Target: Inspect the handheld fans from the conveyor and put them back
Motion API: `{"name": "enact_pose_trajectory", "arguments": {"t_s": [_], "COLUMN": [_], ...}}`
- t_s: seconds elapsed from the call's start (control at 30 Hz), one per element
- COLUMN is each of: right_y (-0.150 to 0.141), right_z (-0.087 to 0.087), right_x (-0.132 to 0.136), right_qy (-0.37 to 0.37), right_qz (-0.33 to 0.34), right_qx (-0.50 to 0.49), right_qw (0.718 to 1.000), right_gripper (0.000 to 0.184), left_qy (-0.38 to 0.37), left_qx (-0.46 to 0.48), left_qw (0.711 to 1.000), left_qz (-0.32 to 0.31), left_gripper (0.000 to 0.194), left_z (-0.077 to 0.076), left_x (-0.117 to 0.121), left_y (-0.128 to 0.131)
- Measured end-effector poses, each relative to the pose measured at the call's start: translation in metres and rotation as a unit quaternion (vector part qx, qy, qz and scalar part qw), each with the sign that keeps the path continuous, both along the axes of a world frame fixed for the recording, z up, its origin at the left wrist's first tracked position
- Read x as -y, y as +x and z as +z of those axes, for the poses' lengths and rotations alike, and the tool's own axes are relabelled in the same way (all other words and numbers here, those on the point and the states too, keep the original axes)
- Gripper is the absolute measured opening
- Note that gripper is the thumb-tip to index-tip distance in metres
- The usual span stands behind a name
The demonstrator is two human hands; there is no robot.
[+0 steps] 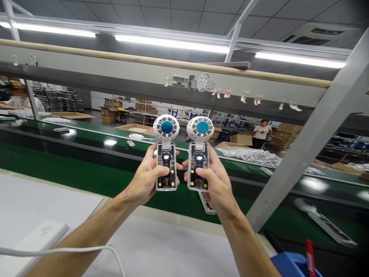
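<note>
Handheld fan [166, 153] and second fan [199, 153] stand upright side by side, raised over the green belt [86, 181], their round heads just apart. Your left hand [144, 179] is wrapped around the first, and your right hand [218, 179] around the other: each thumb lies across the front face, with fingers curled behind and their tips nearly meeting in the gap. Both fronts show lit displays.

Slipping looks like the main risk: the casings seem smooth, so a loose thumb could let either fan drop onto the belt or the near bench [175, 246]. Pressing too hard might work a control under your thumb, though it hides whatever lies there. Turning a wrist inward could knock the two heads together.

Watch below your right hand, too: a third fan [210, 208] lies partly hidden there, and lowering that hand straight down could strike it. On the near left, a white cable [72, 250] crosses in front of your left forearm; whether it touches you cannot be told, but a quick pull back could snag it and drag the white block [43, 240] if the two are joined, which isn't clear.
</note>
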State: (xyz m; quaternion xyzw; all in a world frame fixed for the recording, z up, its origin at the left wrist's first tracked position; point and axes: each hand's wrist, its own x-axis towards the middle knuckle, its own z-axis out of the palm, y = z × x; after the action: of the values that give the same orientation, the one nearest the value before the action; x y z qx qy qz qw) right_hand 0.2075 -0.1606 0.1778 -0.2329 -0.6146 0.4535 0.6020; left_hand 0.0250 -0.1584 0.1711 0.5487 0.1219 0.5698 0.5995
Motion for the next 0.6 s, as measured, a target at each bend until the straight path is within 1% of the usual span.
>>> {"name": "enact_pose_trajectory", "arguments": {"t_s": [0.1, 0.23, 0.3, 0.33, 0.37, 0.4, 0.43, 0.47, 0.5, 0.53, 0.57, 0.6], "right_y": [0.002, 0.001, -0.002, -0.004, -0.005, -0.006, -0.006, -0.005, -0.001, 0.003, 0.01, 0.017], "right_z": [-0.001, 0.0, 0.002, 0.002, 0.002, 0.003, 0.003, 0.004, 0.005, 0.006, 0.008, 0.01], "right_x": [-0.001, 0.002, 0.005, 0.006, 0.007, 0.007, 0.008, 0.008, 0.008, 0.009, 0.01, 0.011], "right_qy": [0.002, 0.0, -0.015, -0.037, -0.068, -0.096, -0.109, -0.101, -0.078, -0.044, -0.008, 0.018], "right_qz": [0.004, -0.018, -0.031, -0.018, 0.007, 0.03, 0.034, 0.016, -0.022, -0.071, -0.115, -0.142], "right_qx": [0.011, 0.003, -0.017, -0.029, -0.039, -0.044, -0.044, -0.037, -0.025, -0.011, 0.002, 0.013], "right_qw": [1.0, 1.0, 0.999, 0.999, 0.997, 0.994, 0.993, 0.994, 0.996, 0.996, 0.993, 0.99], "right_gripper": [0.079, 0.079, 0.074, 0.068, 0.06, 0.053, 0.048, 0.044, 0.042, 0.04, 0.039, 0.039], "left_qy": [0.003, 0.007, 0.005, 0.005, 0.003, 0.002, 0.006, 0.022, 0.048, 0.076, 0.099, 0.115], "left_qx": [0.0, -0.005, -0.014, -0.019, -0.029, -0.045, -0.063, -0.079, -0.093, -0.1, -0.092, -0.077], "left_qw": [1.0, 0.999, 1.0, 1.0, 0.999, 0.995, 0.986, 0.969, 0.945, 0.923, 0.907, 0.895], "left_qz": [-0.014, -0.036, -0.024, -0.001, 0.035, 0.087, 0.154, 0.233, 0.309, 0.364, 0.399, 0.424], "left_gripper": [0.061, 0.068, 0.066, 0.061, 0.054, 0.047, 0.041, 0.038, 0.038, 0.038, 0.037, 0.035], "left_z": [0.001, 0.003, 0.003, 0.002, 0.0, -0.003, -0.005, -0.008, -0.009, -0.01, -0.009, -0.007], "left_x": [0.001, 0.003, 0.004, 0.003, 0.002, 0.001, -0.002, -0.005, -0.008, -0.011, -0.014, -0.015], "left_y": [0.0, -0.002, -0.002, -0.001, -0.001, -0.001, -0.002, -0.004, -0.006, -0.01, -0.015, -0.021]}}
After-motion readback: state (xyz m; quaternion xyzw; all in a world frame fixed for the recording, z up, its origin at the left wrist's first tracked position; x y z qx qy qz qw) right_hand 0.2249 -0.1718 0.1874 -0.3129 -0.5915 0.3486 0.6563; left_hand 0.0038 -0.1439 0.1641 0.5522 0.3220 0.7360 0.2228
